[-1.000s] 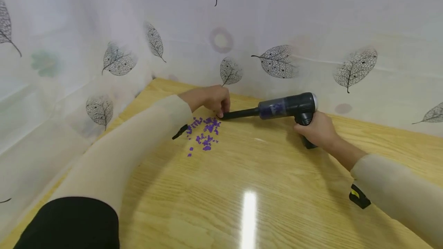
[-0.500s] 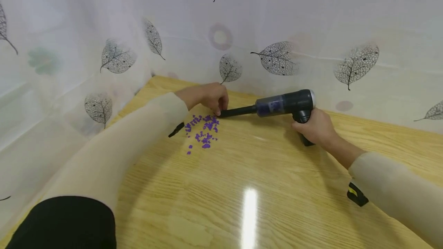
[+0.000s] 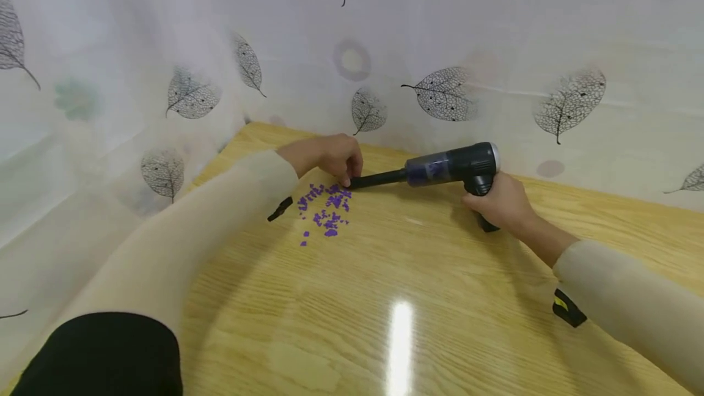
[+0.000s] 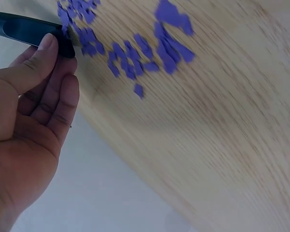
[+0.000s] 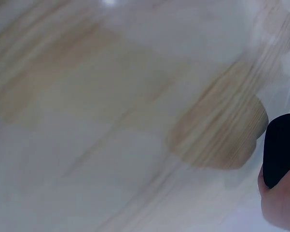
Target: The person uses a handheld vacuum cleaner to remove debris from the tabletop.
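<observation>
A black handheld vacuum cleaner [image 3: 477, 162] with a clear dust cup lies across the back of the table, its nozzle pointing left. My right hand [image 3: 503, 202] grips its handle; purple bits show inside the cup. At the nozzle end my left hand [image 3: 342, 157] pinches the tip between thumb and fingers. In the left wrist view the thumb lies on top of the black nozzle [image 4: 24, 30], right by the scraps. Small purple paper scraps [image 3: 332, 201] are scattered on the wood just in front of the nozzle tip. The right wrist view catches only the handle's base [image 5: 281, 150] and part of the hand.
The wood-grain table [image 3: 308, 298] meets a pale curtain [image 3: 484, 29] printed with leaves along its back and left edges. A bright light reflection lies on the tabletop near the front. Black wrist straps show beneath both sleeves.
The vacuum cleaner and both hands stay nearly in place, with only a slight shift of the head view. The purple scraps lie much as before.
</observation>
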{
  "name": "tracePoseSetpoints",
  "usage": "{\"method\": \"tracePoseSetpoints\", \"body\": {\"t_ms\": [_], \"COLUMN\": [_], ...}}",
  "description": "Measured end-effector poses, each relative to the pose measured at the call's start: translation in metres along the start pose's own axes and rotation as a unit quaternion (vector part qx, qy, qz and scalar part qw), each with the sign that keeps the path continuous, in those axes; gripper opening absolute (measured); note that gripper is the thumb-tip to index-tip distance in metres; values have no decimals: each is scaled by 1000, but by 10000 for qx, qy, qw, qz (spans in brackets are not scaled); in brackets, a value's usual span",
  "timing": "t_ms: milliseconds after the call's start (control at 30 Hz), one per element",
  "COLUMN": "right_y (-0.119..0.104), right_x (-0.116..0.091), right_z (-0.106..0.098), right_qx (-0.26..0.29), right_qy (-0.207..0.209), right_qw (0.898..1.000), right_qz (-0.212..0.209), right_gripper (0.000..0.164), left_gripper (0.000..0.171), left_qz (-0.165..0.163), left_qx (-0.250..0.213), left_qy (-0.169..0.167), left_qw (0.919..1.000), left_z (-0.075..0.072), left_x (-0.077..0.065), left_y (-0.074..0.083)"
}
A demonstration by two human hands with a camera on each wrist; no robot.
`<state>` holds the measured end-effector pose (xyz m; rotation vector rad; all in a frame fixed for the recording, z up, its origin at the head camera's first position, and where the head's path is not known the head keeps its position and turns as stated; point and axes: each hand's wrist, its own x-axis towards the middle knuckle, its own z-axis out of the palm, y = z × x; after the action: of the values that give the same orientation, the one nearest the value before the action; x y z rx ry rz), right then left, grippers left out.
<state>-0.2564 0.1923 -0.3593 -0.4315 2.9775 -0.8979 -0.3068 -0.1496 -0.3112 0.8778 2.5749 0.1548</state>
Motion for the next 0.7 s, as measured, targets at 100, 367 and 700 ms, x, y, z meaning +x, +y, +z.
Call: {"method": "tracePoseSetpoints", "body": {"t_ms": [100,367,700], "right_y": [8,18,16], "right_x": [-5,-13,-10], "right_z": [-6,-11,-11], "right_qx": [-94,-173,-247], "right_qy": [15,26,-14], "right_qw": [9999,9998,9997], "right_qz": [55,-8,-4], "right_gripper": [43,41,39], "left_gripper": [17,18,18], "left_qz": [203,260,427], "left_qx": [-39,-216,185], "left_qy": [15,-157,-240], "left_qw": [9998,9993,9986], "left_z": [2,5,4], "left_x": [7,11,7], "left_y": [6,17,22]}}
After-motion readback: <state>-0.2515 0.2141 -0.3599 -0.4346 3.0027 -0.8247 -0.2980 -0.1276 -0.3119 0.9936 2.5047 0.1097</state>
